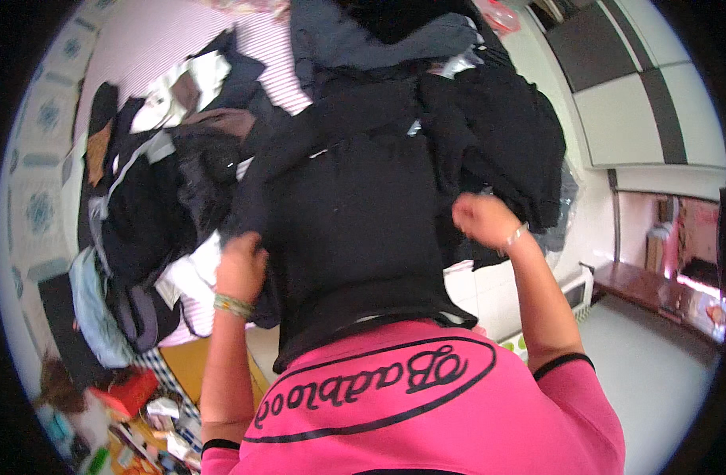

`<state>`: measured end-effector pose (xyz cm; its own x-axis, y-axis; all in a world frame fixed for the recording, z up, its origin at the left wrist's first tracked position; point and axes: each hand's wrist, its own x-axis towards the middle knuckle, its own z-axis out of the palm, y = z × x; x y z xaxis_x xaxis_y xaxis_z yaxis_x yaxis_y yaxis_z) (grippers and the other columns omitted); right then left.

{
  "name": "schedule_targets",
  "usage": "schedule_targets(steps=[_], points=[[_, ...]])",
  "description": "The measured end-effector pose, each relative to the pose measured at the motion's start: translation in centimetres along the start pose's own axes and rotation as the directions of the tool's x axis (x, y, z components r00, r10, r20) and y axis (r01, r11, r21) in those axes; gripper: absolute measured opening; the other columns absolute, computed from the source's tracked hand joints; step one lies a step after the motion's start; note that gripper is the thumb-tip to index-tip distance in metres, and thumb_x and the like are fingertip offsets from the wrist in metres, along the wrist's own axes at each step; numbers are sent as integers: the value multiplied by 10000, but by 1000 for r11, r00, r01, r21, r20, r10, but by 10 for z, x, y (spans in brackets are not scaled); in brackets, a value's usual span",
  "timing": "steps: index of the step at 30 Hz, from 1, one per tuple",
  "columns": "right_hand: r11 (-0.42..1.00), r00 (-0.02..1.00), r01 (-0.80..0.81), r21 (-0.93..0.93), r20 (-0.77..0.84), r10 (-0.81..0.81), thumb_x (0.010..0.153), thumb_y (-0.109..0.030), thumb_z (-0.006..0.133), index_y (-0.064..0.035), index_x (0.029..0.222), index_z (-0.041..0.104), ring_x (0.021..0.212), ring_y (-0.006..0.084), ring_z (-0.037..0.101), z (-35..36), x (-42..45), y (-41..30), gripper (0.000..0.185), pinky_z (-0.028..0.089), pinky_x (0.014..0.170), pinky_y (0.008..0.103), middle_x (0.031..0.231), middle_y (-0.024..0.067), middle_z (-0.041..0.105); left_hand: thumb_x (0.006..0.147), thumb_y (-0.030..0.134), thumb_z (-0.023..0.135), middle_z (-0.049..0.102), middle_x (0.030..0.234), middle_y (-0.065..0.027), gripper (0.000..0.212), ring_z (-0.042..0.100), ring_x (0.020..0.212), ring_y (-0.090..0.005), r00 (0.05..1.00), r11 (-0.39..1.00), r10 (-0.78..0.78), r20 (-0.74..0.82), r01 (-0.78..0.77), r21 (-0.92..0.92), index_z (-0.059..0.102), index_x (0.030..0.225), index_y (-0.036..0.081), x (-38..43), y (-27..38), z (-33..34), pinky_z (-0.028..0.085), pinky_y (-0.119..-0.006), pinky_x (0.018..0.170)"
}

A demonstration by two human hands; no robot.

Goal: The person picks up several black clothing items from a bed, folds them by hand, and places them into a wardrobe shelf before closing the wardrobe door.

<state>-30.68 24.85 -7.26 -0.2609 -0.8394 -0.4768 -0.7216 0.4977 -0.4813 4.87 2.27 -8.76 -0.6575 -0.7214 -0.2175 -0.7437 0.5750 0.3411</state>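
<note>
In the head view a black long-sleeved garment (351,208) lies spread flat in front of me, its hem close to my pink shirt. My left hand (242,266) is at the garment's left side, by its dark sleeve, with the fingers curled. At the right side, my right hand (486,219) is also curled, over dark cloth near the other edge. Blur hides whether either hand pinches fabric. A small pale mark shows near the top of the garment.
Dark clothes are heaped on the right (505,130) and on the left (143,219), over a striped pink-and-white sheet (274,65). Pale blue folded cloth (99,309) lies at lower left, near a red box (125,392) and mixed small items. White-and-grey cabinets (624,119) stand at right.
</note>
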Motion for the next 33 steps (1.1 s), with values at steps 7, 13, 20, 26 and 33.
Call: schedule_targets(steps=[7, 13, 20, 26, 33], points=[[540, 699, -590, 600, 45, 714, 804, -476, 483, 47, 957, 551, 853, 278, 588, -35, 99, 43, 549, 467, 734, 381, 922, 204, 595, 679, 255, 682, 430, 1168, -224, 712, 455, 1045, -378, 997, 987, -16, -78, 28, 155, 329, 1256, 32, 130, 15, 42, 394, -416, 869], [-101, 716, 185, 978, -63, 695, 690, -175, 651, -11, 1066, 512, 984, 263, 530, 17, 131, 68, 433, 417, 865, 404, 1069, 129, 550, 770, 228, 584, 547, 1031, -219, 503, 537, 957, -357, 973, 966, -228, 42, 221, 133, 416, 1203, 34, 176, -11, 71, 432, -391, 815], [-652, 881, 429, 624, -448, 151, 796, -361, 542, 5, 1157, 486, 1116, 338, 446, -28, 53, 62, 517, 314, 975, 470, 1194, 179, 487, 860, 299, 391, 470, 1215, -166, 450, 456, 1103, -316, 768, -263, -637, 63, -140, -954, 456, 1190, 1, 105, -45, -4, 346, -409, 947], [-595, 794, 591, 545, -525, 307, 785, -310, 576, 8, 1259, 350, 1221, 314, 319, -46, -2, 90, 613, 195, 1033, 456, 1305, 160, 372, 840, 402, 375, 382, 1305, -140, 543, 336, 1210, -328, 686, -535, -727, 27, -542, -648, 421, 1236, 34, 9, -98, -15, 214, -500, 1020], [473, 407, 686, 553, -830, 381, 764, 6, 532, -14, 1120, 471, 991, 204, 512, -62, 10, -23, 362, 412, 875, 333, 1080, 100, 530, 855, 514, 344, 417, 1280, -116, 592, 365, 1190, -306, 667, -544, -736, 121, -474, -692, 417, 1238, 69, -23, -91, 1, 244, -501, 995]])
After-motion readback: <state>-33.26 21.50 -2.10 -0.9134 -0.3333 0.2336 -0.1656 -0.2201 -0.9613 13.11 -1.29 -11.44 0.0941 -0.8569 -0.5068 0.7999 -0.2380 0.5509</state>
